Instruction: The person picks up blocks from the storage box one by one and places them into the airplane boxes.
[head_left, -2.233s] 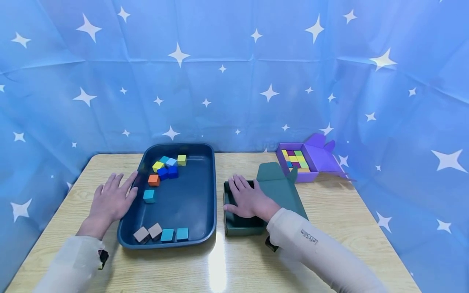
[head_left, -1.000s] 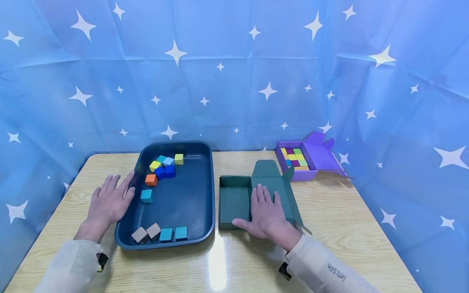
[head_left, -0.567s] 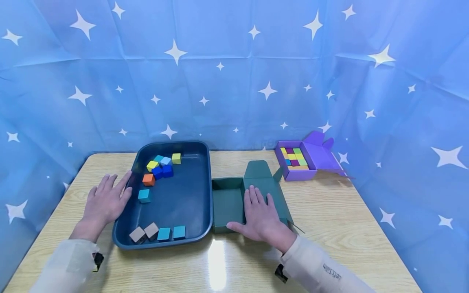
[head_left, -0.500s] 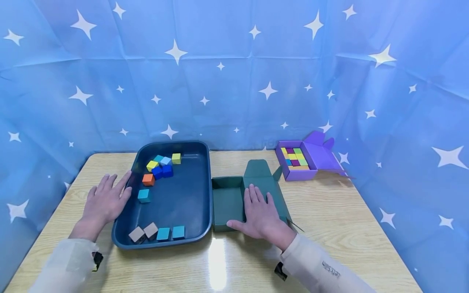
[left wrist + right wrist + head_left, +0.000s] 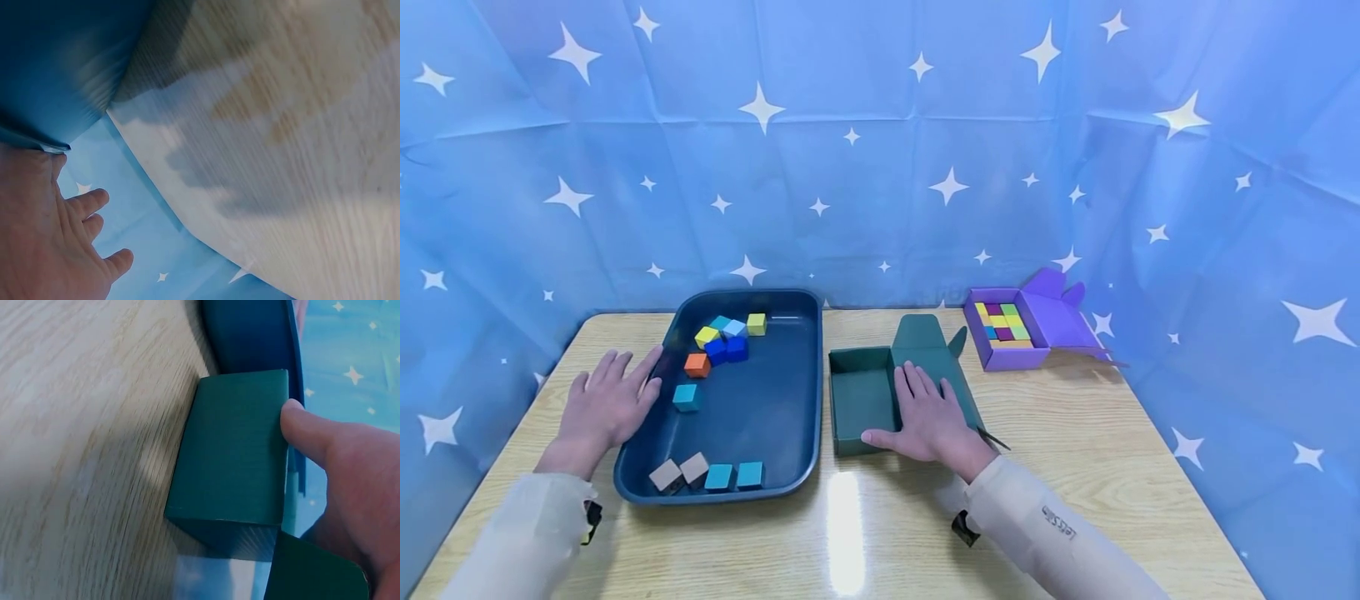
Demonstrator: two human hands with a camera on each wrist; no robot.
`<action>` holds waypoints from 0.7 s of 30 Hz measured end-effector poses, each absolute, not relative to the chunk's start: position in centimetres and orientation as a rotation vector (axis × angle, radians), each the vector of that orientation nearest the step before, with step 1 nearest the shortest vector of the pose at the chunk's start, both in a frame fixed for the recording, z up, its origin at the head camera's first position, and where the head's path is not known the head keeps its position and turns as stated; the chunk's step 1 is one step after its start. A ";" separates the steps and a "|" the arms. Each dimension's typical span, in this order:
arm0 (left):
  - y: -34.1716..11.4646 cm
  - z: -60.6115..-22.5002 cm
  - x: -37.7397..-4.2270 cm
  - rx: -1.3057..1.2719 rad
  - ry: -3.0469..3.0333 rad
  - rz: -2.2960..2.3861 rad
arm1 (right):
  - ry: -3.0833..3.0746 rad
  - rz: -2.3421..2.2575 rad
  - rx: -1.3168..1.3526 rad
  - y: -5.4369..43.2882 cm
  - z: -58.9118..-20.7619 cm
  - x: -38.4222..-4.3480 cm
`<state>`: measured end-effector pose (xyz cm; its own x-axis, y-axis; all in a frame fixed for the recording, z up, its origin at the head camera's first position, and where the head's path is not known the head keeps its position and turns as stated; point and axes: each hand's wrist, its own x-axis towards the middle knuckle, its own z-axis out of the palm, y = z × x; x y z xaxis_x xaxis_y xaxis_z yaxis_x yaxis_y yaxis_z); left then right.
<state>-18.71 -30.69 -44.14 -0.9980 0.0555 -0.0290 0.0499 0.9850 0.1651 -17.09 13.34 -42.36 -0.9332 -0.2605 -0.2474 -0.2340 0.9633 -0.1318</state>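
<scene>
In the head view, my left hand (image 5: 602, 408) touches the left rim of a dark blue tray (image 5: 767, 408) with spread, fairly straight fingers. Inside the tray lie an orange cube (image 5: 697, 365), yellow cubes, blue cubes, several teal cubes (image 5: 686, 397) and two plain wooden cubes (image 5: 666, 477). Just right of the tray stands a dark green cardboard box (image 5: 861, 400), nothing in it, its lid (image 5: 919, 333) folded out to the right. My right hand (image 5: 928, 421) rests at the lid's hinge side, fingers extended. In the right wrist view its thumb (image 5: 309, 428) touches the box's upper edge.
At the back right stands an opened purple box (image 5: 1017, 359) holding several coloured blocks. A blue curtain (image 5: 880, 208) with white stars surrounds the wooden table (image 5: 1097, 492) behind and at the sides. The green lid's small flap juts out to the right.
My right hand has left the green box's inside for its lid side. Box and tray have shifted left, the left hand moving along. Lately the box slid slightly away from me, leaving a narrow gap.
</scene>
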 end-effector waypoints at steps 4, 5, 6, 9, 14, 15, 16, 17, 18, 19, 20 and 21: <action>-31.0 -43.9 -18.9 0.103 3.071 0.234 | 2.840 -0.157 -0.359 13.3 -42.4 -17.1; -31.0 -43.8 -19.0 0.111 3.062 0.231 | 2.838 -0.163 -0.355 13.3 -42.4 -17.1; -31.1 -43.6 -19.1 0.119 3.054 0.228 | 2.836 -0.165 -0.351 13.3 -42.4 -17.0; -31.0 -42.8 -19.5 0.157 3.060 0.212 | 2.832 -0.168 -0.337 13.2 -42.3 -17.0; -29.6 -40.0 -20.8 0.250 3.142 0.212 | 2.829 -0.169 -0.325 13.2 -42.4 -17.0; -29.1 -39.3 -21.1 0.265 3.157 0.214 | 2.830 -0.170 -0.323 13.2 -42.4 -17.0; -28.5 -38.7 -21.5 0.278 3.168 0.215 | 2.830 -0.170 -0.322 13.2 -42.5 -17.1; -27.8 -38.1 -21.9 0.290 3.173 0.217 | 2.831 -0.171 -0.323 13.3 -42.5 -17.1; -27.1 -37.6 -22.3 0.299 3.172 0.212 | 2.832 -0.173 -0.325 13.3 -42.5 -17.1; -26.4 -37.1 -22.7 0.305 3.168 0.208 | 2.831 -0.175 -0.326 13.3 -42.5 -17.2; -25.7 -36.8 -23.0 0.310 3.160 0.206 | 2.831 -0.176 -0.328 13.3 -42.5 -17.2; -25.1 -36.7 -23.4 0.316 3.153 0.202 | 2.831 -0.174 -0.331 13.3 -42.5 -17.2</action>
